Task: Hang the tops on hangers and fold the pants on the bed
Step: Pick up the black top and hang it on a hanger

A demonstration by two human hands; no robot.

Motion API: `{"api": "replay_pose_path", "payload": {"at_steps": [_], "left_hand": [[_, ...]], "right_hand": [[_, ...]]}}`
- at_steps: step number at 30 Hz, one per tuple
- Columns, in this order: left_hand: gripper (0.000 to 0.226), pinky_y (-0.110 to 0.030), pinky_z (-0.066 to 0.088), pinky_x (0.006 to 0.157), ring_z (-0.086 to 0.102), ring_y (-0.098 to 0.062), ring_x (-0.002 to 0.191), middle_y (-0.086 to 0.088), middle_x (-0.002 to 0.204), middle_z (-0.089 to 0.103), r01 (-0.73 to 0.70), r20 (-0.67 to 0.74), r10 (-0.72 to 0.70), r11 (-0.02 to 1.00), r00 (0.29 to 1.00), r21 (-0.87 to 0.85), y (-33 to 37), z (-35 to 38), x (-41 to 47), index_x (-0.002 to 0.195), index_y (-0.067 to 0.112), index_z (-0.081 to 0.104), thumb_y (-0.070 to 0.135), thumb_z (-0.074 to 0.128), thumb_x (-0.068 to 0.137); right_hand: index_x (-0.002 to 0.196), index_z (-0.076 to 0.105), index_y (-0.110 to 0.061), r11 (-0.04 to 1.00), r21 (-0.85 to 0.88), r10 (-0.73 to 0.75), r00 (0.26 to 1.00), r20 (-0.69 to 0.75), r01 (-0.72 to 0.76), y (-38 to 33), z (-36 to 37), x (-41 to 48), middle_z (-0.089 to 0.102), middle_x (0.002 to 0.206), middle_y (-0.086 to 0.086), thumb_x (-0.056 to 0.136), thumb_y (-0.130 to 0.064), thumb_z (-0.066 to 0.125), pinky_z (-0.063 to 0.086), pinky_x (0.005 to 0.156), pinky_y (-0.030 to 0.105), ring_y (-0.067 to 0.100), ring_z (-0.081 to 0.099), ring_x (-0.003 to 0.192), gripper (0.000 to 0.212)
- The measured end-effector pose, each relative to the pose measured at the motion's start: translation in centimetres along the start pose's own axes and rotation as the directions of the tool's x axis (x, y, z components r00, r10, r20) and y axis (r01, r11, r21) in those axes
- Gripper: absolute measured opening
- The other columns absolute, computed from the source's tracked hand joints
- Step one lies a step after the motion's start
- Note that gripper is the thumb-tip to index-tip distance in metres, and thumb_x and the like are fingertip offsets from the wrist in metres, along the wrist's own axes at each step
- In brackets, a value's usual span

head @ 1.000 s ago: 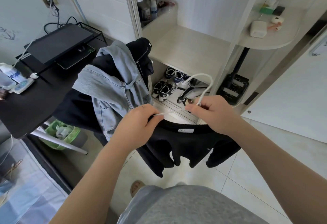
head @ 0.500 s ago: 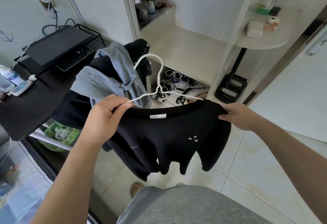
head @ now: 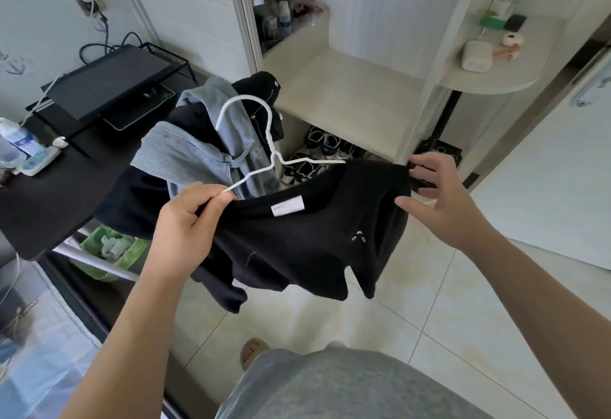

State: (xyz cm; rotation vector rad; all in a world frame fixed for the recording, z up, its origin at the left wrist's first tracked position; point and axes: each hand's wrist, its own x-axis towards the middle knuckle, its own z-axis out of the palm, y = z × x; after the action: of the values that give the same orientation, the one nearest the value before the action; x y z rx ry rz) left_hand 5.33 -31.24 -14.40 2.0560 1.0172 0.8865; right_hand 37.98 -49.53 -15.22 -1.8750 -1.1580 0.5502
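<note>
1. Pinching, with the left hand, one end of the white hanger together with one shoulder of the black top.
2. Touching the top's other shoulder with the right hand, fingers straight and spread wide, gripping nothing.
3. As for the top: held up in the air over the floor, in front of the wardrobe, just beside a pile of clothes on the dark surface.
4. Likely step: getting the top to sit right on the hanger. Seems almost there, with both hanger arms going in at the neck and the hook sticking up.
5. Next, probably: pull the far shoulder smooth over the hanger's end, then take the hook and lift. Needs a soft pull, or else a slip off one side.
6. Soft and floppy to look at, black all over, white tag at the neck, tiny white marks on the chest, sleeves dangling down.
</note>
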Motion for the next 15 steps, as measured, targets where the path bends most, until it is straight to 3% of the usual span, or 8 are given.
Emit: {"api": "replay_pose_path", "payload": {"at_steps": [2,6,9,11,15], "left_hand": [[0.021,-0.015,0.045,0.082,0.064,-0.011,0.089,0.008,0.089,0.069,-0.027,0.018,0.027,1.000,0.999,-0.010,0.2,0.2,0.2,0.089,0.034,0.072,0.018,0.061,0.099],[0.015,-0.016,0.044,0.077,0.062,-0.011,0.082,0.008,0.084,0.065,-0.067,0.072,0.066,0.998,0.995,0.011,0.7,0.5,0.7,0.091,0.034,0.069,0.024,0.060,0.098],[0.018,-0.020,0.045,0.077,0.061,-0.014,0.082,0.005,0.083,0.065,-0.071,0.059,0.071,0.997,0.996,0.012,0.8,0.5,1.1,0.089,0.031,0.070,0.019,0.061,0.099],[0.018,-0.022,0.046,0.078,0.062,-0.015,0.084,0.004,0.083,0.065,-0.067,0.041,0.067,0.998,0.997,0.018,0.8,0.3,1.2,0.091,0.027,0.073,0.015,0.062,0.099],[0.015,-0.022,0.045,0.081,0.061,-0.016,0.085,0.005,0.083,0.065,-0.071,0.026,0.070,0.996,0.997,0.056,0.7,0.1,1.5,0.094,0.022,0.075,0.017,0.062,0.098]], "right_hand": [[0.138,0.039,-0.032,0.997,-0.061,-0.051,0.999,0.013,0.052,0.0,0.0,0.3,0.051,0.136,-0.013,0.089,-0.021,0.075,0.042,0.102,0.025,0.004,0.051,0.123,0.062],[0.119,0.065,-0.024,0.953,-0.242,-0.184,0.983,0.024,0.185,-0.1,0.5,1.1,0.063,0.108,-0.018,0.096,-0.018,0.065,0.047,0.097,0.028,0.003,0.059,0.104,0.024],[0.111,0.071,-0.014,0.923,-0.288,-0.270,0.963,-0.018,0.254,-0.5,0.4,1.3,0.060,0.096,-0.022,0.098,-0.011,0.061,0.041,0.088,0.014,-0.002,0.055,0.093,0.017],[0.112,0.072,-0.008,0.909,-0.307,-0.306,0.952,-0.030,0.282,-0.7,0.3,1.3,0.060,0.094,-0.019,0.099,-0.010,0.058,0.035,0.085,0.006,-0.004,0.054,0.089,0.018],[0.108,0.073,-0.008,0.945,-0.212,-0.264,0.964,-0.036,0.250,-1.2,0.4,1.2,0.060,0.092,-0.028,0.101,-0.009,0.056,0.037,0.083,0.007,-0.010,0.056,0.089,0.019]]}}
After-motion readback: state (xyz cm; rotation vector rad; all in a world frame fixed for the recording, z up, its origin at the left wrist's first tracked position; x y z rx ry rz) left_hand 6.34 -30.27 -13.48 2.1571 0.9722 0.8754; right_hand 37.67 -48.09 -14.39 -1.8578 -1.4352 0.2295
